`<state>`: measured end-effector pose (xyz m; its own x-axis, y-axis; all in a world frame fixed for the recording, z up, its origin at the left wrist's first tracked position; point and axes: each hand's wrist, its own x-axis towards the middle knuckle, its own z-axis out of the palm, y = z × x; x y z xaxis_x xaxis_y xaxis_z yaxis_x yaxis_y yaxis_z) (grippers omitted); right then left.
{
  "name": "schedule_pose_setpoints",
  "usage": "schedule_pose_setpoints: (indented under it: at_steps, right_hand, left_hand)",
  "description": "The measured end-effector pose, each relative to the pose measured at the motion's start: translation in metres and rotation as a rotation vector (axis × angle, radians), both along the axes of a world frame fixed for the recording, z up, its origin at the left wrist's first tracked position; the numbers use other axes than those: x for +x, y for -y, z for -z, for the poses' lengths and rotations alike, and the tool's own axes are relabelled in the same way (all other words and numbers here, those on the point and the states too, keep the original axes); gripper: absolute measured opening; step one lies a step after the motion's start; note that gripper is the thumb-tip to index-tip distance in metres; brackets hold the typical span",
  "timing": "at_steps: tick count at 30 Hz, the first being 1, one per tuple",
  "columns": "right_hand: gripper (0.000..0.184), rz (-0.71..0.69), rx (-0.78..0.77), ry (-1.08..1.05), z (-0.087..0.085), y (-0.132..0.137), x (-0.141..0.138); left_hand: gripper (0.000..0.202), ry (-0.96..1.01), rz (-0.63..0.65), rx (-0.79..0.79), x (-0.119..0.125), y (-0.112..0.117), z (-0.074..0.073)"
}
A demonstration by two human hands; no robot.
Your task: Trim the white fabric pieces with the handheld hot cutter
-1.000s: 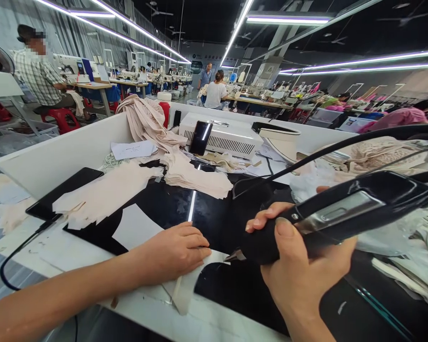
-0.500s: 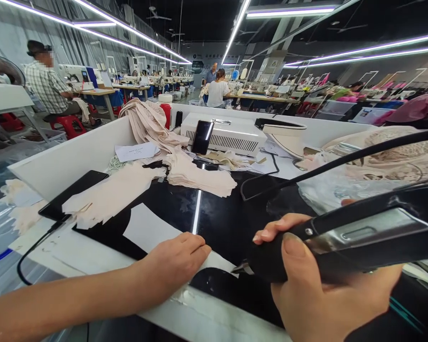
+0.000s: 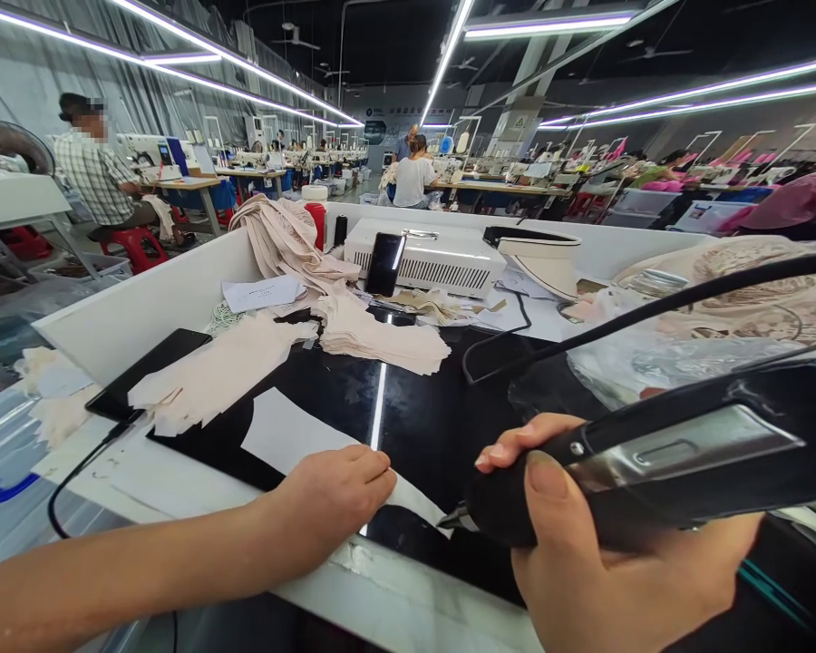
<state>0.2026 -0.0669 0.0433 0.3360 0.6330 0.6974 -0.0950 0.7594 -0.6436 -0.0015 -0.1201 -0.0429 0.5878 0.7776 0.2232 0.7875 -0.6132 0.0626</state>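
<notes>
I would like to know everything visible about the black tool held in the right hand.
The black tool is a long, glossy, plastic-looking handpiece with a grey metallic panel on top and a small pointed metal tip. It lies almost level, tip pointing left, close to the pale piece on the dark table top; contact cannot be told. The right hand wraps it from below, thumb on top.

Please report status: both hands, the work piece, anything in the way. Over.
Left hand flat on pale fabric piece. Right hand grips black corded handheld tool, tip at fabric edge. Beige fabric stacks behind, apart.
</notes>
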Motion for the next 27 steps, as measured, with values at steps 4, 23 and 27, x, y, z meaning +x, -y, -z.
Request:
schedule_pose_setpoints:
  at_steps: [4, 23, 27]
  right_hand:
    - [0.053, 0.001, -0.020, 0.008, 0.004, 0.001, 0.000]
    - [0.051, -0.089, -0.151, -0.083, 0.011, -0.020, -0.005]
    - [0.044, -0.131, -0.125, -0.038, 0.014, -0.029, -0.011]
  left_hand:
    - [0.011, -0.053, -0.031, 0.083, 0.011, 0.003, -0.002]
    - [0.079, -0.116, -0.039, 0.312, 0.023, 0.023, 0.010]
    - [0.079, -0.086, -0.025, 0.298, 0.022, 0.021, 0.008]
